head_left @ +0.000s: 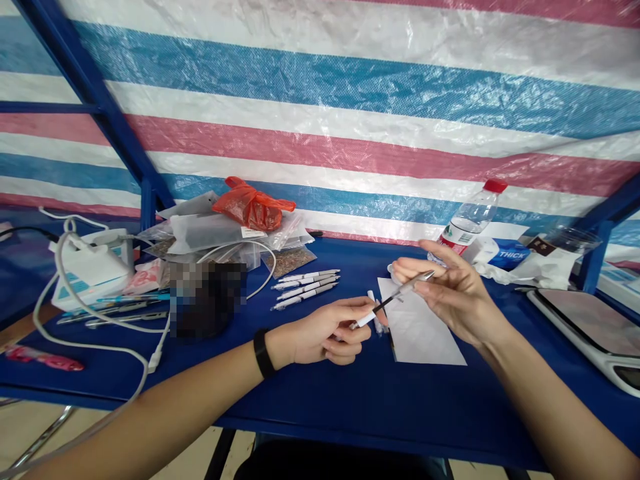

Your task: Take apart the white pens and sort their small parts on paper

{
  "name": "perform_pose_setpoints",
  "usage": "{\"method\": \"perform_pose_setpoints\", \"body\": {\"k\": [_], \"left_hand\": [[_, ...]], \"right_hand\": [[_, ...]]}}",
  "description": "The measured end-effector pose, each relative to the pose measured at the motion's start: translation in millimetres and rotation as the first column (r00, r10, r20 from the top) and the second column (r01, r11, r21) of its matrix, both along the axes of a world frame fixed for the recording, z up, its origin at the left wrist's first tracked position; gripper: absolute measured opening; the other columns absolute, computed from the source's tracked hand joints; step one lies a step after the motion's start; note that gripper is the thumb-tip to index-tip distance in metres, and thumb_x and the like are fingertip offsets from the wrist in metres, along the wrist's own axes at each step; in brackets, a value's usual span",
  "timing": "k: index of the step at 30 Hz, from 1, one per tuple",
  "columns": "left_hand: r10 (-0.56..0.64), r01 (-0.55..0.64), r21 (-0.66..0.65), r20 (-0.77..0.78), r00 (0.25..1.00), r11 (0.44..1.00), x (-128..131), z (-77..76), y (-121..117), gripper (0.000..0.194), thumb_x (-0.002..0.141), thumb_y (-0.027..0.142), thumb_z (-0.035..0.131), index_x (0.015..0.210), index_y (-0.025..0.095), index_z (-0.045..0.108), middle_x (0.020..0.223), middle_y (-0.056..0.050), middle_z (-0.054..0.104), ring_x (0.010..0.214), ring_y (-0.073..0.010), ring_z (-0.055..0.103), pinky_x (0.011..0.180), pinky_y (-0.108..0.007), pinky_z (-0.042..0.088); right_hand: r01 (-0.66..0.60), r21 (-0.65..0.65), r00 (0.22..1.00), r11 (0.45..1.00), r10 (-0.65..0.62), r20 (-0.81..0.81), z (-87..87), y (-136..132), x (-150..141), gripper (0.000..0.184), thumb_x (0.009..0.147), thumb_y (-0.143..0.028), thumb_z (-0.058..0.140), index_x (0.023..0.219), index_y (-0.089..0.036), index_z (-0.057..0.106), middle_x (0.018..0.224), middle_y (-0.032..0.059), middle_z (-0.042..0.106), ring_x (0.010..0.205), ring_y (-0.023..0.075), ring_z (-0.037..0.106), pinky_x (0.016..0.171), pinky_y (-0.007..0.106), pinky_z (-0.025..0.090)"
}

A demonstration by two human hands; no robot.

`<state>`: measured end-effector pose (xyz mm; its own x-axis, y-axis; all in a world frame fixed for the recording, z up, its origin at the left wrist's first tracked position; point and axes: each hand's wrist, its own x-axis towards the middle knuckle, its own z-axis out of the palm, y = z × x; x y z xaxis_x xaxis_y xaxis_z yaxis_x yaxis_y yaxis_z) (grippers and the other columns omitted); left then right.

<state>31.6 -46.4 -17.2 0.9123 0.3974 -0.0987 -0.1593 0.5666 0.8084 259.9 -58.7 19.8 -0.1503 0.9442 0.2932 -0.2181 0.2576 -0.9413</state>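
Note:
My left hand point(327, 331), with a black band on its wrist, is closed on a white pen barrel point(367, 319). A dark refill point(385, 303) sticks out of that barrel, up and to the right. At the refill's other end my right hand point(453, 290) pinches a clear pen front section point(406, 287) with a metallic tip between thumb and fingers. Beneath the hands lies a white sheet of paper point(430, 337). Small pen parts beside its left edge are partly hidden by my left hand. Several white pens point(306, 288) lie in a row behind my left hand.
On the right are a flat scale point(590, 323), a red-capped bottle point(470, 223) and a blue-white tissue pack point(500, 253). Plastic bags and a red bag point(255, 205) are piled at the back left. White cables point(55, 303), more pens and a pink pen point(45, 358) lie left.

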Motion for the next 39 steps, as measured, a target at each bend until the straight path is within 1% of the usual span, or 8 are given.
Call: {"method": "perform_pose_setpoints", "body": {"k": [9,18,24,26,30,34,36,39], "left_hand": [[0.295,-0.275,0.234,-0.057,0.954,0.933,8.6,-7.4,-1.0,0.023,0.097,0.041,0.057,0.091,0.02,0.052,0.052,0.011,0.035,0.037,-0.0045,0.021,0.04,-0.018,0.02],[0.667,-0.514,0.617,-0.023,0.745,0.596,12.3,-15.7,2.1,0.031,0.101,0.049,0.045,0.093,0.02,0.054,0.06,0.008,0.047,0.041,-0.0072,0.042,0.048,-0.022,0.035],[0.774,-0.554,0.688,-0.017,0.633,0.469,13.6,-24.2,6.1,0.027,0.099,0.047,0.045,0.089,0.022,0.052,0.061,0.008,0.047,0.044,-0.0093,0.044,0.046,-0.022,0.036],[0.802,-0.545,0.721,-0.025,0.597,0.428,14.2,-26.7,6.4,0.03,0.097,0.047,0.047,0.081,0.022,0.049,0.061,0.007,0.048,0.047,-0.0099,0.047,0.047,-0.023,0.037],[0.843,-0.51,0.774,-0.057,0.534,0.375,16.5,-25.0,7.7,0.026,0.094,0.046,0.048,0.091,0.021,0.056,0.061,0.007,0.05,0.046,-0.0116,0.048,0.047,-0.025,0.037],[0.845,-0.464,0.795,-0.111,0.523,0.391,20.1,-19.0,6.2,0.032,0.093,0.048,0.043,0.096,0.021,0.058,0.062,0.006,0.05,0.045,-0.0125,0.048,0.047,-0.026,0.038],[0.845,-0.429,0.818,-0.122,0.521,0.383,22.1,-18.0,4.7,0.033,0.094,0.048,0.042,0.095,0.021,0.059,0.063,0.005,0.05,0.046,-0.0128,0.049,0.049,-0.027,0.039],[0.834,-0.416,0.823,-0.12,0.539,0.387,23.9,-19.2,3.7,0.033,0.095,0.048,0.04,0.095,0.021,0.058,0.065,0.005,0.05,0.047,-0.013,0.049,0.05,-0.027,0.04]], "right_hand": [[0.265,-0.016,0.964,0.964,-0.266,-0.02,-5.7,15.3,7.1,0.038,0.066,-0.041,0.094,0.097,-0.032,0.074,0.1,0.0007,0.081,0.101,0.0257,0.077,0.103,0.051,0.057],[0.219,-0.111,0.968,0.969,-0.201,0.151,-25.8,13.5,-13.9,0.04,0.066,-0.046,0.093,0.092,-0.024,0.074,0.087,0.0054,0.081,0.082,0.0248,0.078,0.076,0.039,0.063],[0.205,0.07,0.914,0.976,-0.217,0.343,-41.3,15.2,-37.9,0.04,0.074,-0.05,0.087,0.098,-0.022,0.071,0.072,0.0037,0.076,0.072,0.0262,0.077,0.07,0.039,0.062],[0.153,0.203,0.875,0.967,-0.228,0.426,-41.1,17.2,-42.7,0.034,0.082,-0.051,0.079,0.098,-0.023,0.072,0.09,0.0074,0.079,0.083,0.0259,0.077,0.076,0.038,0.062],[0.12,0.501,0.53,0.857,-0.482,0.698,-19.9,12.1,-2.1,0.026,0.1,-0.04,0.059,0.105,-0.021,0.076,0.116,0.0123,0.077,0.111,0.0294,0.072,0.101,0.044,0.054],[0.42,0.659,-0.171,0.623,-0.659,0.732,-7.8,-22.5,89.5,0.034,0.099,-0.019,0.046,0.117,-0.015,0.075,0.116,0.0181,0.077,0.104,0.0355,0.073,0.089,0.048,0.058],[0.403,0.658,-0.386,0.636,-0.534,0.753,-17.4,-39.3,128.1,0.041,0.095,-0.012,0.043,0.124,-0.01,0.072,0.119,0.0222,0.075,0.102,0.0377,0.074,0.081,0.049,0.061],[0.222,0.606,-0.434,0.764,-0.479,0.763,-40.1,-50.5,159.4,0.042,0.094,-0.011,0.045,0.124,-0.011,0.074,0.127,0.0199,0.073,0.104,0.0348,0.076,0.084,0.045,0.063]]}}
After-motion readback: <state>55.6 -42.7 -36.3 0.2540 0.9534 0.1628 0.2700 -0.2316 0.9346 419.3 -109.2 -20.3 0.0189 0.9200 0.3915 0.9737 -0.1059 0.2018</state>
